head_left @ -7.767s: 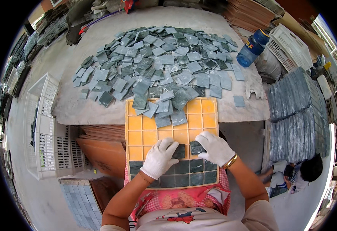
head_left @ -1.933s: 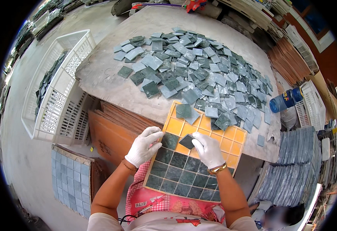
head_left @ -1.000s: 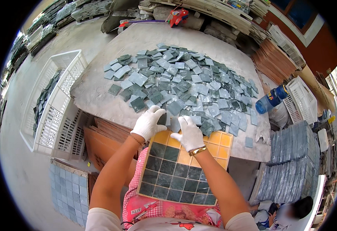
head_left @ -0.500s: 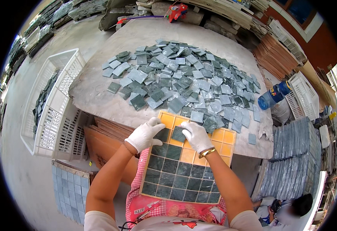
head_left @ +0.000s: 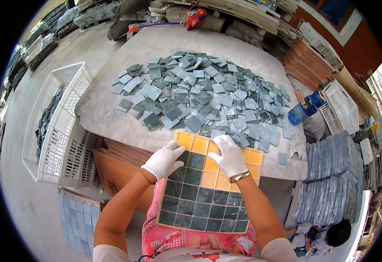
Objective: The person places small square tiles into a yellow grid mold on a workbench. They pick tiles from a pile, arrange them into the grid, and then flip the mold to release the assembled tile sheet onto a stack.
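I have both gloved hands down on the orange grid tray [head_left: 226,163] now, where half a second ago they were just coming back from the heap with tiles. My left hand [head_left: 164,159] lies flat on the tray's upper left, fingers together and pressing on a dark green tile [head_left: 195,160] in the 2nd row – I cannot tell whether it pinches anything. My right hand [head_left: 228,156] sits just beside it, knuckles up over the top rows, its fingertips reaching toward the tray's far edge; whatever it carries is hidden under the glove, so I cannot call that grip either.

The tray leans from my lap up to the edge of the grey stone table [head_left: 112,118]. Its lower rows are filled with dark green square tiles [head_left: 199,209], more than a second ago (the filled area has crept upward), and about 2 rows of orange cells at the top remain bare. I judge the filling well past halfway.

The loose tile pile [head_left: 199,91] spreads across the table just beyond the tray. A blue water bottle [head_left: 305,108] lies at the pile's right, a white plastic crate [head_left: 55,126] stands left of the table, and stacked tile sheets [head_left: 330,174] sit to my right.
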A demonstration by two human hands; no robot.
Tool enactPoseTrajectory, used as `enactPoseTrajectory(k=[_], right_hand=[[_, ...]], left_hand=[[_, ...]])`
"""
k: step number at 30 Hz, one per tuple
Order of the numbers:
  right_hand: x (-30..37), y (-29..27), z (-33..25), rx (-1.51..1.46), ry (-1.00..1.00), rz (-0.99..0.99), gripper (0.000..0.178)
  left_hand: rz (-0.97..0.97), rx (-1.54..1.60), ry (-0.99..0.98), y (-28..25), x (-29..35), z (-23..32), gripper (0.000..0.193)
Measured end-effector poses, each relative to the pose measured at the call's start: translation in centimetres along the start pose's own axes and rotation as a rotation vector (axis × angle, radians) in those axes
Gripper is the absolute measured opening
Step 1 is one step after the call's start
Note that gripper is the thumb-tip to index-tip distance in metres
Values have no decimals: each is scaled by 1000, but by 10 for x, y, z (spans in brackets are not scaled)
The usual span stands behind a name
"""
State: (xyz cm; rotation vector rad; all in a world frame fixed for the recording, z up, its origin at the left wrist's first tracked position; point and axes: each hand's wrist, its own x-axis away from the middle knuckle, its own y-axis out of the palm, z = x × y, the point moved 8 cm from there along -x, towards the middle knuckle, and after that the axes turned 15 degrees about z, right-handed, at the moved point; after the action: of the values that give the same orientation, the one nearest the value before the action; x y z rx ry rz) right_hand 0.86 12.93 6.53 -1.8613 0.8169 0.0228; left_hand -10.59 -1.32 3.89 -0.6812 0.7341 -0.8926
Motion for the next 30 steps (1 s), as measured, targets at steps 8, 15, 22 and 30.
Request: enactPoseTrajectory(k=[8, 15, 22, 30], right_hand=[[3, -22, 59, 119, -14, 18, 55], [31, -25, 87, -570, 657, 6, 26], [32, 2, 60, -801, 608, -49, 28], [-19, 30, 0, -489, 182, 64, 26]], left_hand=[[204, 62, 161, 37, -72, 56, 38], [42, 53, 190, 57, -111, 31, 19], [4, 382, -178, 5, -79, -16, 22], [28, 260, -240, -5, -41, -48, 31]])
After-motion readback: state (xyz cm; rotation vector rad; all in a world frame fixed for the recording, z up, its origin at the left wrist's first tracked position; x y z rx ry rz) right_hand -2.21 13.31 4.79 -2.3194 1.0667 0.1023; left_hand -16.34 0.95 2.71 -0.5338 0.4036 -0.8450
